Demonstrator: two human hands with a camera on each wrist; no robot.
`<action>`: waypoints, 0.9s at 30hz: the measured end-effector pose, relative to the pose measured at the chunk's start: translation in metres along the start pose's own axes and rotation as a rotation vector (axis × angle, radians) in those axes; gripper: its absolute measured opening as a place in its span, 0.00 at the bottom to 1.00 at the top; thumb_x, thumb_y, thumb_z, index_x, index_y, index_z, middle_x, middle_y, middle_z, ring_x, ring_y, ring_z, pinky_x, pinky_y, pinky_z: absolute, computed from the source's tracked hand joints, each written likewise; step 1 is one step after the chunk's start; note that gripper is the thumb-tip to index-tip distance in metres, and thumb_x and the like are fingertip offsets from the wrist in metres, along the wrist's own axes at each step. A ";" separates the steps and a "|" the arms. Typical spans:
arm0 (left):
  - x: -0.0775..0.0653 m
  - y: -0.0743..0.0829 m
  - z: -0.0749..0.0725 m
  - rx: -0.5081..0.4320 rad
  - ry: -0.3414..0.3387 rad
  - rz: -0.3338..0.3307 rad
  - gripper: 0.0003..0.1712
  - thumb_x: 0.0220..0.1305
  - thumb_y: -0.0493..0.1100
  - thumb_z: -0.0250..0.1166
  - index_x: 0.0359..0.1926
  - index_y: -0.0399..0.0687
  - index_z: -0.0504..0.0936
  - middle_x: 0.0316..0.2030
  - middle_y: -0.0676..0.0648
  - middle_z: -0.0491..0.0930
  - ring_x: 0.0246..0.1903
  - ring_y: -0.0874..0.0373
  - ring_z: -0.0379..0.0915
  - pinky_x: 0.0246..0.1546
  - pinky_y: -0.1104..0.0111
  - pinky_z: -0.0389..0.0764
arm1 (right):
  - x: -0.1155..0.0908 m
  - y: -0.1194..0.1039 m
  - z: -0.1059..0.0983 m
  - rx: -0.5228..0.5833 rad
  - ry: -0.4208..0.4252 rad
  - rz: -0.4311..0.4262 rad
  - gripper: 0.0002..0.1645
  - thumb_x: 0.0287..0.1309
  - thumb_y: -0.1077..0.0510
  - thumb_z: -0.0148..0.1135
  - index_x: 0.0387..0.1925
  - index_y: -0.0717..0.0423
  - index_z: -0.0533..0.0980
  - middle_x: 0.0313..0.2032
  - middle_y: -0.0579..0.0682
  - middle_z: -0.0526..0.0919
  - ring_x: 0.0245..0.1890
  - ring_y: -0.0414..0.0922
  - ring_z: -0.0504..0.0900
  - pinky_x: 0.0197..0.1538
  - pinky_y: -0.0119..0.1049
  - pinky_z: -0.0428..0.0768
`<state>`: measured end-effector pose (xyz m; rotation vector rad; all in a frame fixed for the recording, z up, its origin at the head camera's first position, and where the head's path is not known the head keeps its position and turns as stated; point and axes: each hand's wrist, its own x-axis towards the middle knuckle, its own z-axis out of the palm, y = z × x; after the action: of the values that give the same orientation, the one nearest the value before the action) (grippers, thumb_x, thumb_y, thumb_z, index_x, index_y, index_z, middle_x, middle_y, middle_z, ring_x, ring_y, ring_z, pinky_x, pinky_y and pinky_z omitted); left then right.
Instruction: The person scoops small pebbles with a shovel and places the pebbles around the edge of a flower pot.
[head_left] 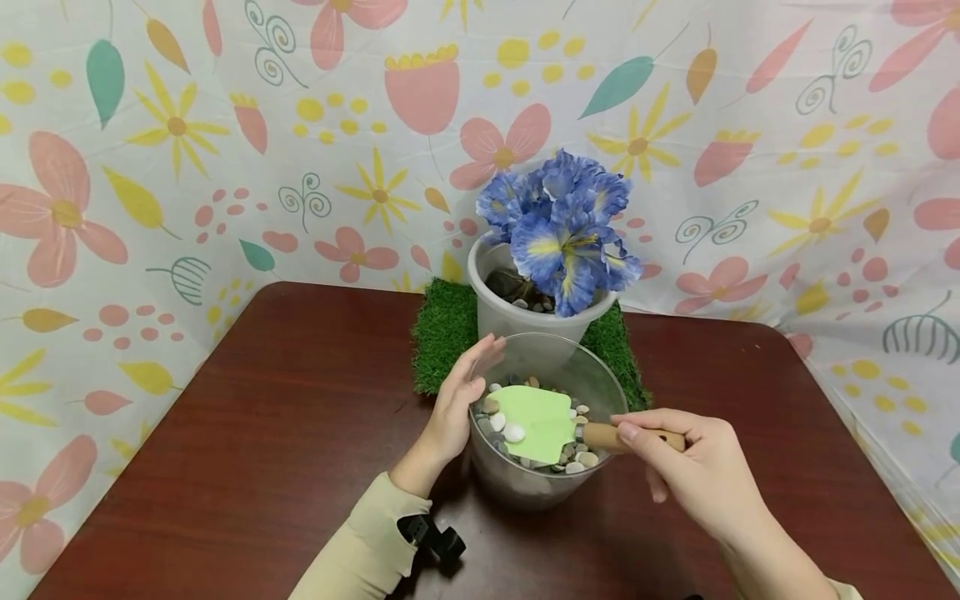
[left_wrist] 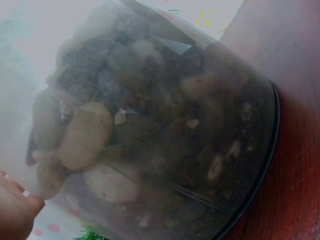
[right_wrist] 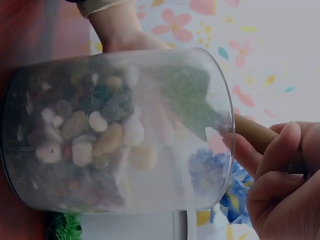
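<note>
A see-through bucket (head_left: 516, 483) stands on the table, part filled with pebbles (right_wrist: 97, 121) of white, tan and grey. My left hand (head_left: 452, 410) rests against its left side near the rim, fingers fairly straight and pointing away from me. In the left wrist view only part of that hand (left_wrist: 17, 212) shows, at the lower left. My right hand (head_left: 686, 462) grips the wooden handle of a small trowel (head_left: 536, 417) at the bucket's right rim. The trowel's light green blade is inside the bucket, over the pebbles, with a white pebble (head_left: 513, 432) by its near edge.
Right behind the bucket, a white pot (head_left: 498, 321) with blue artificial flowers (head_left: 562, 225) and stones stands on a green turf mat (head_left: 444, 342). The dark wooden table (head_left: 300, 417) backs onto a floral-patterned cloth (head_left: 285, 133).
</note>
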<state>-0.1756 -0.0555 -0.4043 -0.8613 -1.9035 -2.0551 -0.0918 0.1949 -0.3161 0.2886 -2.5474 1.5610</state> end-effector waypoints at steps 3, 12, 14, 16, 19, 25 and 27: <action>0.000 0.000 0.001 -0.007 -0.004 0.002 0.33 0.66 0.42 0.38 0.70 0.31 0.53 0.66 0.29 0.61 0.64 0.34 0.59 0.61 0.40 0.61 | 0.004 0.000 -0.002 0.072 0.007 0.076 0.08 0.56 0.62 0.62 0.36 0.62 0.84 0.08 0.42 0.75 0.05 0.43 0.68 0.14 0.36 0.65; 0.002 0.000 0.002 -0.028 -0.012 0.047 0.32 0.67 0.40 0.37 0.69 0.28 0.52 0.65 0.27 0.60 0.63 0.32 0.59 0.63 0.41 0.60 | 0.005 0.002 -0.009 0.302 -0.005 0.066 0.10 0.60 0.67 0.56 0.36 0.62 0.84 0.19 0.49 0.86 0.05 0.40 0.67 0.10 0.37 0.64; 0.003 0.000 0.001 -0.021 -0.009 0.049 0.32 0.67 0.40 0.37 0.69 0.28 0.53 0.65 0.28 0.61 0.63 0.32 0.60 0.63 0.42 0.60 | 0.004 0.003 -0.010 0.311 0.002 0.060 0.10 0.60 0.67 0.56 0.36 0.60 0.84 0.19 0.48 0.86 0.05 0.40 0.67 0.10 0.37 0.64; 0.002 -0.001 0.001 -0.013 -0.003 0.047 0.32 0.67 0.40 0.38 0.69 0.29 0.53 0.65 0.28 0.61 0.63 0.33 0.61 0.63 0.42 0.61 | 0.003 0.005 -0.010 0.325 0.008 0.057 0.11 0.59 0.68 0.56 0.35 0.59 0.84 0.20 0.48 0.86 0.05 0.39 0.68 0.11 0.38 0.63; 0.002 -0.002 0.000 -0.007 0.000 0.042 0.32 0.66 0.40 0.38 0.69 0.30 0.53 0.65 0.28 0.61 0.63 0.33 0.61 0.63 0.42 0.60 | 0.002 0.008 -0.009 0.354 0.010 0.046 0.12 0.60 0.68 0.55 0.36 0.59 0.84 0.20 0.48 0.86 0.06 0.39 0.67 0.11 0.40 0.60; 0.000 -0.001 0.001 -0.006 0.005 0.032 0.32 0.66 0.41 0.38 0.69 0.28 0.53 0.65 0.28 0.61 0.62 0.32 0.61 0.63 0.41 0.60 | -0.002 0.015 -0.008 0.404 0.022 0.033 0.12 0.61 0.70 0.53 0.37 0.61 0.83 0.21 0.49 0.87 0.07 0.39 0.68 0.12 0.41 0.57; -0.001 0.000 0.001 -0.004 0.004 0.026 0.33 0.66 0.41 0.38 0.69 0.28 0.53 0.65 0.28 0.61 0.63 0.32 0.61 0.63 0.40 0.59 | -0.004 0.017 -0.008 0.406 0.029 0.035 0.12 0.61 0.69 0.53 0.37 0.61 0.83 0.21 0.49 0.87 0.07 0.39 0.68 0.12 0.41 0.57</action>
<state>-0.1752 -0.0549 -0.4050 -0.8775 -1.8764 -2.0449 -0.0922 0.2103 -0.3283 0.2604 -2.2054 2.0717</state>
